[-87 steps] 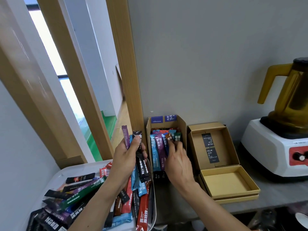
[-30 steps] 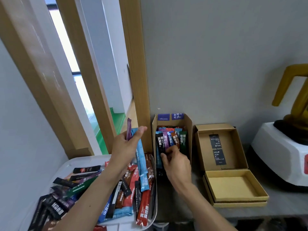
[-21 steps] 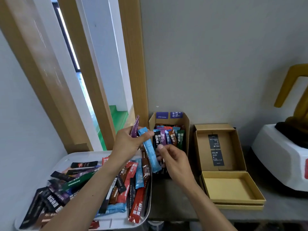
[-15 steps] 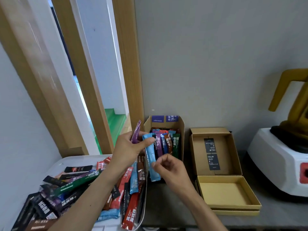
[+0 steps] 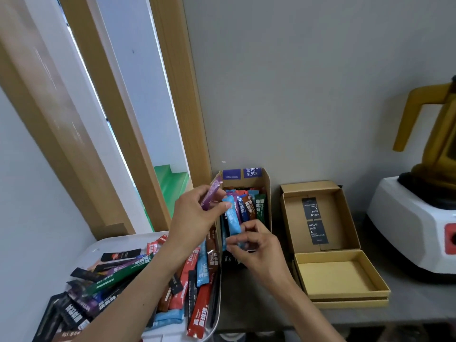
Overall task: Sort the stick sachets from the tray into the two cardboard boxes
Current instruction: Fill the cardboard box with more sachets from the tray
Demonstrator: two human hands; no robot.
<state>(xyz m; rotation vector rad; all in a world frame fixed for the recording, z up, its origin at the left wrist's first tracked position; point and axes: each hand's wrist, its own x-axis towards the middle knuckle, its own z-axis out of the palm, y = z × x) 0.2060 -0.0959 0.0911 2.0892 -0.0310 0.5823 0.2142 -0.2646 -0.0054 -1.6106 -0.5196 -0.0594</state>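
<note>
A moment ago the right hand (image 5: 259, 245) was down in the tall cardboard box (image 5: 268, 193), seating a dark sachet among those already standing there, while the left hand (image 5: 195, 218) held a purple sachet (image 5: 211, 195) and a light blue sachet (image 5: 233, 218) above the tray (image 5: 118, 239). Now the right hand has come out of the box and moved left to meet the other. Its grip is a pinch of thumb and fingertips on the lower end of the light blue sachet, just in front of the box. The left grip is still curled round the purple sachet, with the thumb on the top of the blue one, so both hands hold the blue sachet at once. This looks like a hand-over half done: the blue one should go into a box as soon as the left thumb lets go, and the purple one waits. The flat cardboard box (image 5: 333, 275) to the right on the surface (image 5: 259, 304) lies open with no sachet in its near half. Many sachets remain heaped in the tray at near left, so the sorting is far from finished.
</note>
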